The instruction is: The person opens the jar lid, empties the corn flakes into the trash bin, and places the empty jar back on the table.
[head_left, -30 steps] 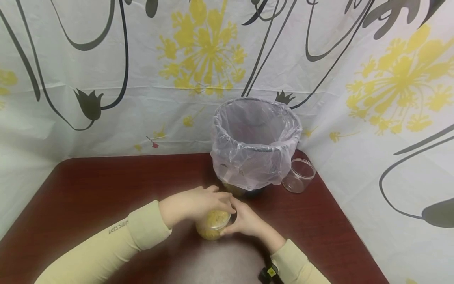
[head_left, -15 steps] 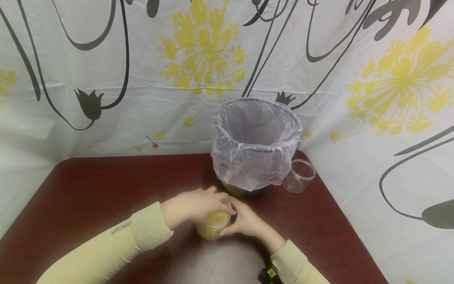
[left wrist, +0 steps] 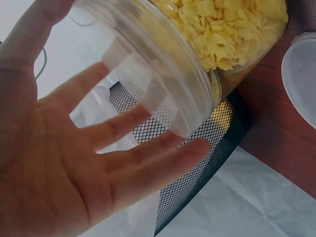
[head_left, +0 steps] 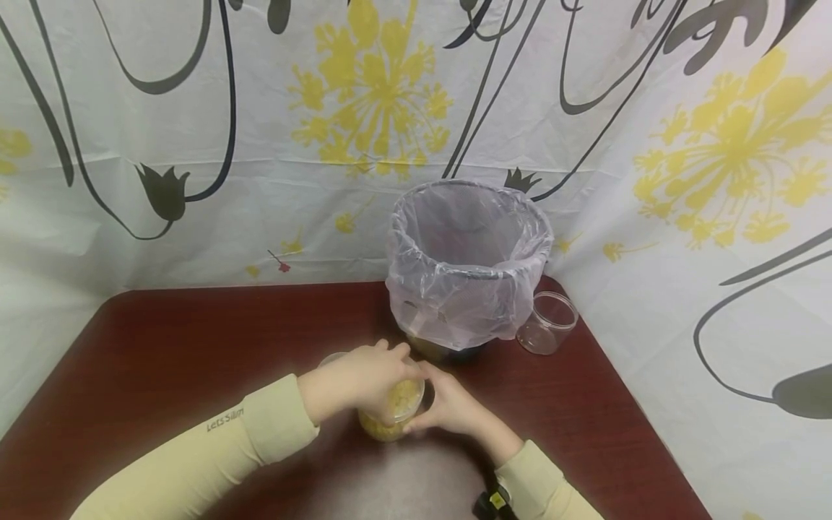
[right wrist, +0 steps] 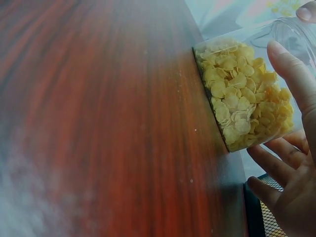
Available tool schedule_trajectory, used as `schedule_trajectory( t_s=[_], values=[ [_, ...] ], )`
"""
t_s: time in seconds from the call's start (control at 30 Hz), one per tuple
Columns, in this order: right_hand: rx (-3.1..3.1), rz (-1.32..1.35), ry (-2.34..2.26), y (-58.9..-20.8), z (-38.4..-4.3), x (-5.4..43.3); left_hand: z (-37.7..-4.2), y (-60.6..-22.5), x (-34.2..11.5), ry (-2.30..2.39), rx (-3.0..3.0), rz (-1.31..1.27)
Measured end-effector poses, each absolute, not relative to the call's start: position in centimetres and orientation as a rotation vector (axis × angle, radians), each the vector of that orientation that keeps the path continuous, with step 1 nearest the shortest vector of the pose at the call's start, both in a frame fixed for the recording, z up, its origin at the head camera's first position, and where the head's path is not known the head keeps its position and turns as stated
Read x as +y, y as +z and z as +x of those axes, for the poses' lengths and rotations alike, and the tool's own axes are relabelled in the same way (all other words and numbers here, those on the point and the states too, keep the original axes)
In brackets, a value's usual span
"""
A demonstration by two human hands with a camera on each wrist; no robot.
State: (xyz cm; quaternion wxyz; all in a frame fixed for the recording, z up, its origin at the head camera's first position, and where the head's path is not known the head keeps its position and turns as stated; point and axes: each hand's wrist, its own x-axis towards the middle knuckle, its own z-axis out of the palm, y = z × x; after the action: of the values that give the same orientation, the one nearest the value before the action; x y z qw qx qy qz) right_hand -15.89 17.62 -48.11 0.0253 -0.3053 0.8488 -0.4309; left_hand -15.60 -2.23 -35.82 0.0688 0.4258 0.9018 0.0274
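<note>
A clear jar (right wrist: 237, 94) of thin yellow flakes stands on the dark red table. My right hand (head_left: 448, 404) holds its right side, thumb near me and fingers behind; the right wrist view shows the thumb along the clear wall. My left hand (head_left: 367, 379) reaches over the jar's top. In the left wrist view its fingers (left wrist: 118, 128) are spread and fairly straight at the clear rim (left wrist: 168, 64), their tips seen faintly through it. A pale round lid (left wrist: 303, 81) lies on the table, mostly behind my left wrist in the head view.
Close behind the jar stands a black mesh bin (left wrist: 202, 153) lined with a translucent plastic bag (head_left: 464, 296). To its right, a clear jar (head_left: 549, 325) sits near the edge of the table (head_left: 214, 325). A patterned sheet (head_left: 260, 144) hangs behind.
My left hand has shifted slightly right and its thumb has come down in front of the jar, with its other fingers raised. My right hand and the jar stay in place.
</note>
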Motion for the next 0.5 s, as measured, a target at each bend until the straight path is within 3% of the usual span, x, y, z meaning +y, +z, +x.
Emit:
schedule_trajectory(
  t_s=[0.5],
  values=[
    [2.662, -0.913, -1.294, -48.36, -15.91, 17.68, -15.23, -35.85, -1.82, 0.090, 2.813, 1.205]
  ],
)
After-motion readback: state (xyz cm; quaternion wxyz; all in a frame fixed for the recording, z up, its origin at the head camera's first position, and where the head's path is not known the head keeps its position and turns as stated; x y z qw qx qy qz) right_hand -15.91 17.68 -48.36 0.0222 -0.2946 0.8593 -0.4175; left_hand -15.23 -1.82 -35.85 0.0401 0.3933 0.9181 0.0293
